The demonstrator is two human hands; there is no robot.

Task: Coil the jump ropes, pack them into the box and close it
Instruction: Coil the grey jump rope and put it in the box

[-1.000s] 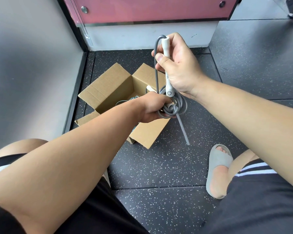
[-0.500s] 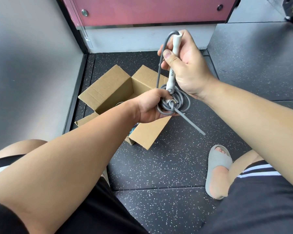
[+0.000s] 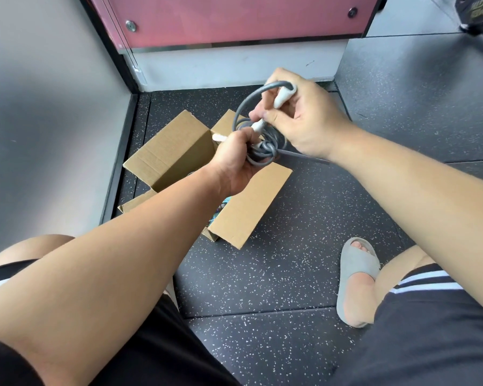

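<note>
Grey wall (image 3: 39,107) stands left of the box (image 3: 173,151). Box: brown cardboard, on the speckled black floor (image 3: 262,280), flaps open; something teal shows inside near its front corner, too hidden to name.

Left forearm reaches forward across the box's near side. Left hand (image 3: 233,165) is over the box opening, back of the hand toward the camera, fingers curled round the coiled loops of the grey jump rope (image 3: 262,151). A white handle tip (image 3: 219,137) pokes from the fist on the side over the box's middle.

The coil hangs over the box's right flap, clear of it. One rope strand arcs up from the coil; a straight length trails right, under the right wrist.

Right hand (image 3: 310,123), above and right of the box, grips the second white handle (image 3: 280,98), thumb pressed along it, handle slanting down toward the coil.

Well right of the box, nearer the camera: a grey sandal (image 3: 357,263) on a foot.
</note>
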